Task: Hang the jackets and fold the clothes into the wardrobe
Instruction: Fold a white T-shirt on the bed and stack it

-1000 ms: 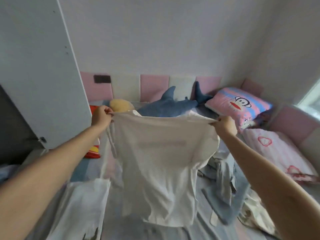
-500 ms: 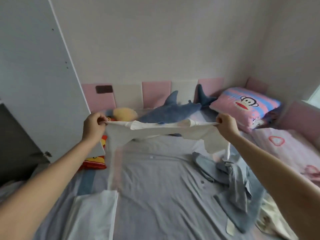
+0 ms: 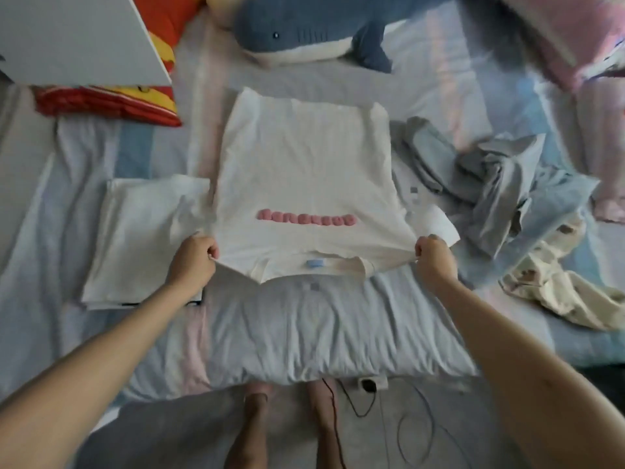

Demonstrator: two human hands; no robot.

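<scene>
White T-shirt (image 3: 304, 177): lies flat on the bed sheet (image 3: 304, 333), pink lettering up, collar nearest the person, hem toward the shark plush (image 3: 304, 32).
Left hand (image 3: 192, 258): fingers curled tight, pinching the shirt's near left shoulder.
Right hand (image 3: 436, 257): fingers curled tight, pinching the near right shoulder; the sleeve fans out just beyond the knuckles.
Folded white garment (image 3: 135, 238): beside the shirt's left edge, touching it.
Grey-blue clothes heap (image 3: 497, 177): crumpled on the shirt's right.
</scene>
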